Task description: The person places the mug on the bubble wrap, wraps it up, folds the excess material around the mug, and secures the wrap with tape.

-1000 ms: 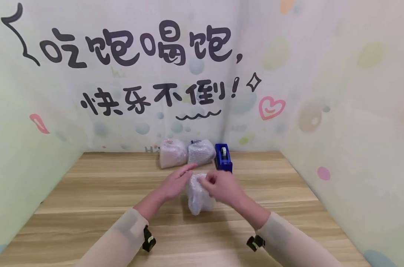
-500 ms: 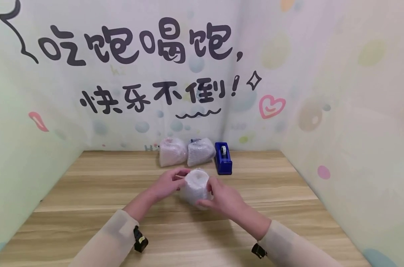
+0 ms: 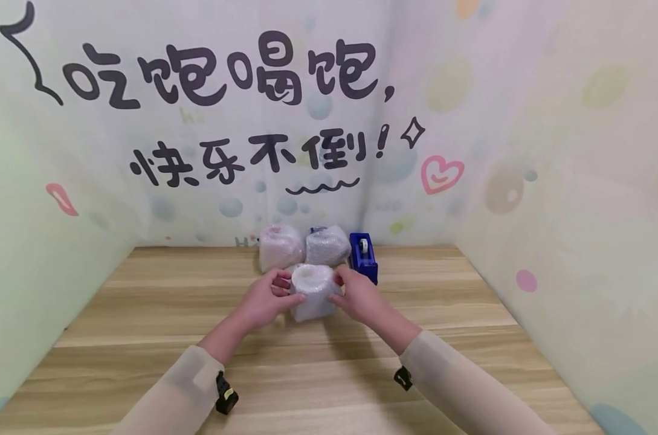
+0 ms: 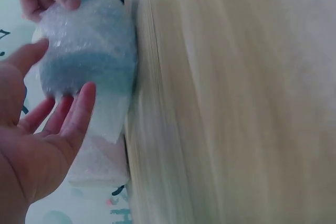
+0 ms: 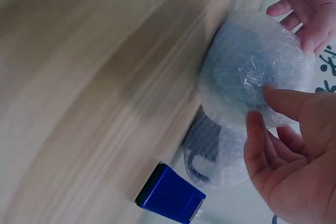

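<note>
A bundle in bubble wrap (image 3: 313, 302) is between my two hands near the middle of the table; what the wrap covers is blurred, with a bluish tint in the wrist views. My left hand (image 3: 266, 299) grips its left side, thumb toward the near face and fingers around the far side. On the opposite side my right hand (image 3: 364, 296) holds it between thumb and fingers. In the left wrist view, the left thumb and fingertips touch the wrapped bundle (image 4: 86, 72). The right wrist view has the right thumb pressed to the crinkled plastic (image 5: 241, 61).
Behind stand two more bubble-wrapped bundles, a pinkish one (image 3: 281, 249) and a greyer one (image 3: 327, 246), side by side against the wall. A blue tape dispenser (image 3: 364, 260) is to their right. The wooden table (image 3: 160, 314) has walls behind and on both sides.
The bundle has been turned upright and moved away from me, slightly left, close to the two behind it. Both hands have gone from working at its top to holding its sides.
</note>
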Available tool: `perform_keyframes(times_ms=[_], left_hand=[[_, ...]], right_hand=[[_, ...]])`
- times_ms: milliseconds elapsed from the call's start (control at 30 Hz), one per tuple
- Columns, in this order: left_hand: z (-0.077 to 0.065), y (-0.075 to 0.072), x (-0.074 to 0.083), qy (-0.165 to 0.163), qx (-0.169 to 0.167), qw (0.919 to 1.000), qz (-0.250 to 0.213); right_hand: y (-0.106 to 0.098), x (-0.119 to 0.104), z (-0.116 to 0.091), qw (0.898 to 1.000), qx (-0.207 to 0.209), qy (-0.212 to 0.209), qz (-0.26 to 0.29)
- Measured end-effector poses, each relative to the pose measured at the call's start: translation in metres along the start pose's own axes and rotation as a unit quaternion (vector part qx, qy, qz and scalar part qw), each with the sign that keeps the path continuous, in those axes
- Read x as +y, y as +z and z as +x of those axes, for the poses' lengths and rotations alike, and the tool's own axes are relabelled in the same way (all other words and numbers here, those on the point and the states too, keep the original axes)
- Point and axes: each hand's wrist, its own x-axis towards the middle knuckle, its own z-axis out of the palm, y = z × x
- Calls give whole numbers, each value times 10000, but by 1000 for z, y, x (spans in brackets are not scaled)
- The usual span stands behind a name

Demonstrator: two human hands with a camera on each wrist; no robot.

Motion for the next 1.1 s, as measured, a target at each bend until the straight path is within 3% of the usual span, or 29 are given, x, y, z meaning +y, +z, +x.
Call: perform_keyframes(times_ms=[100, 233, 367, 600, 700, 967, 1033, 1100], left_hand=[[9, 2, -1, 23, 307, 9993, 216], [20, 3, -2, 96, 414, 9984, 375], [27, 1, -3, 102, 412, 9973, 597], [36, -3, -3, 93, 396, 9950, 915], [38, -4, -4, 73, 370, 9946, 962], [42, -2, -7, 75, 386, 9963, 768], [40, -2, -8, 103, 335, 9975, 609], [35, -3, -9, 127, 224, 9986, 462]], right_hand=[[19, 23, 24, 9998, 69, -20, -190], [51, 59, 56, 9991, 61, 120, -407], [56, 64, 67, 9991, 14, 244, -352], [17, 7, 52, 9987, -8, 469, -181], [16, 2, 50, 9982, -19, 559, -235], [19, 7, 53, 9982, 32, 579, -178], [33, 36, 58, 9995, 104, 282, -99], [29, 40, 52, 9998, -28, 143, -102]])
